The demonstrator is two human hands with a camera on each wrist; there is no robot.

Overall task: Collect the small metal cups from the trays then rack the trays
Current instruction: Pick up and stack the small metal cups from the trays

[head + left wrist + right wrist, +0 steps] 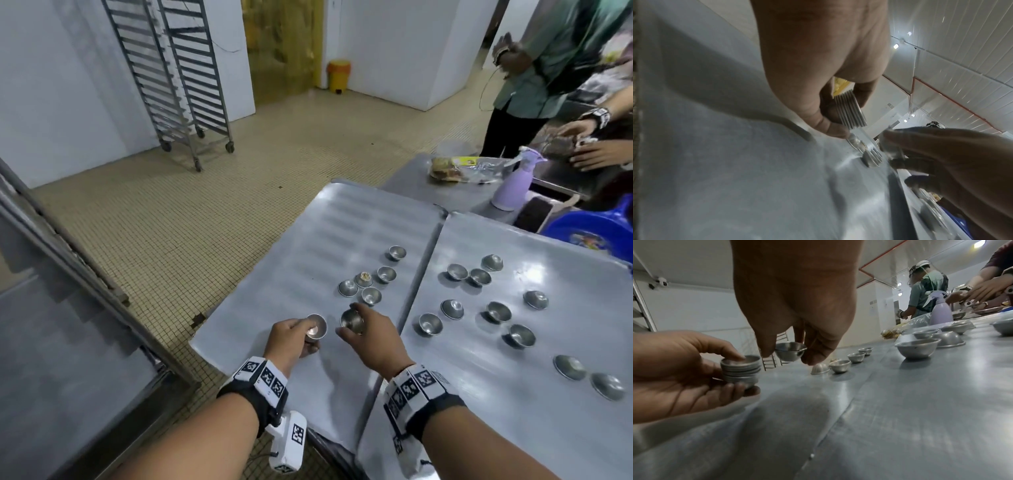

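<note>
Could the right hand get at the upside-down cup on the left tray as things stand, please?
Probably not at once: the right hand already pinches a cup. The upside-down cup itself sits uncovered close by.

white panel walls (394, 44) enclose a floor of small beige tiles (212, 205), where a wheeled metal rack (174, 78) stands by a yellow strip curtain (284, 44) and a yellow bin (338, 76).

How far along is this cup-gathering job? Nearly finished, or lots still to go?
Partly done. The left hand already holds a nested stack of cups, and the right hand pinches one more cup beside it. Five cups remain on the left tray, about eleven on the right tray. Both trays lie flat; the rack stands unused.
</note>
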